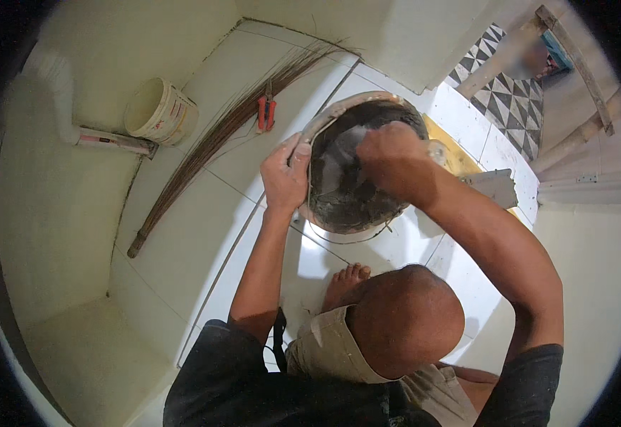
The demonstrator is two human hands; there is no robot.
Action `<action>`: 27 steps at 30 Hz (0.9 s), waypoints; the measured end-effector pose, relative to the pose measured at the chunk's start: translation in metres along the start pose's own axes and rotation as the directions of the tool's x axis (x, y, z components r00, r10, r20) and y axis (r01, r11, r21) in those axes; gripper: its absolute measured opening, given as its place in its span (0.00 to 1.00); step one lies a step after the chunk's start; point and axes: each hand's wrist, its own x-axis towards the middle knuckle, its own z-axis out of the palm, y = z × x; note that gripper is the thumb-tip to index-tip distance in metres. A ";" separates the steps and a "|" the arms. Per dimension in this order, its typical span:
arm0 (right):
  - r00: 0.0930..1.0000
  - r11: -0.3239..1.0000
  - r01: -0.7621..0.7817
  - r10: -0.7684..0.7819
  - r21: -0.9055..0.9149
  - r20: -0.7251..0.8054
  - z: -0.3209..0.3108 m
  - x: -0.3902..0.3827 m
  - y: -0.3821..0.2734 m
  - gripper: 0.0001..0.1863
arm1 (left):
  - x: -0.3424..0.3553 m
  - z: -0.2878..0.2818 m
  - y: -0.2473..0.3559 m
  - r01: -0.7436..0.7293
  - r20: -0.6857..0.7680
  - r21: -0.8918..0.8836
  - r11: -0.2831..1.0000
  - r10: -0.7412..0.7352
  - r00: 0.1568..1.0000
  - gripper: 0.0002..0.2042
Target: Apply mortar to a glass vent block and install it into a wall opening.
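Note:
A bucket (326, 118) with a smeared rim stands in front of me, holding dark grey wet mortar (335, 196). My left hand (286, 174) is closed on its left rim, thumb over the edge. My right hand (394, 158) is over the mortar, its fingers curled into a fist. A paler grey patch shows beside that fist; I cannot tell whether it is a tool's blade or mortar. Whatever the fingers hold is hidden. Right of the bucket, a grey flat-bladed piece (492, 186) lies across a yellow object (453, 148), partly behind my right forearm.
A stick broom (211, 153) lies on the white tiled ledge to the left, with red-handled pliers (266, 114) beside it. A white pail (155, 110) sits by a pipe (115, 141) at the wall. Wooden poles (577, 67) stand at the far right. My bare foot is below the bucket.

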 end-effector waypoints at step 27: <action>0.888 0.604 -0.361 -0.011 0.710 0.460 0.012 -0.103 0.082 0.10 | 0.022 0.020 -0.009 -0.078 0.132 -0.267 0.961 0.117 0.984 0.42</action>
